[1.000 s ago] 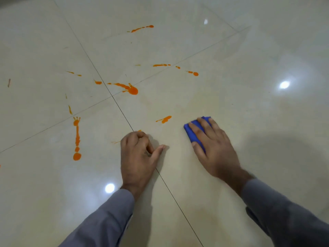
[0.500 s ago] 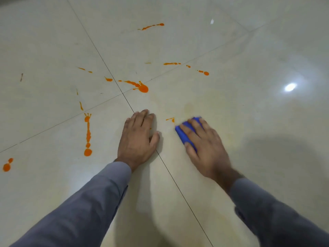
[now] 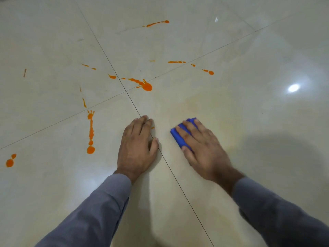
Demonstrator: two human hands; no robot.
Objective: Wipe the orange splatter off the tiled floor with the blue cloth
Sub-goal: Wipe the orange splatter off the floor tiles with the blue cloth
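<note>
My right hand (image 3: 203, 148) lies flat on the folded blue cloth (image 3: 179, 138) and presses it against the cream tiled floor (image 3: 249, 122). Only the cloth's left and far edges show past the fingers. My left hand (image 3: 137, 145) rests palm down on the floor beside it, fingers straight, across a grout line. Orange splatter covers the tiles ahead and to the left: a big blob (image 3: 146, 86), a long vertical streak (image 3: 91, 131), a pair of drops (image 3: 9, 162) at the far left, and streaks further off (image 3: 157, 23). A tiny orange fleck (image 3: 152, 127) shows by my left fingertips.
Dark grout lines cross just ahead of my left hand (image 3: 126, 90). A bright lamp reflection (image 3: 293, 88) glares on the right tile. A faint yellowish smear tints the tile around the cloth. My own shadow darkens the floor at the right.
My left hand uncurled from a fist and now lies flat. The right hand slid the cloth left over a small orange mark, which no longer shows. The view shifted slightly.
</note>
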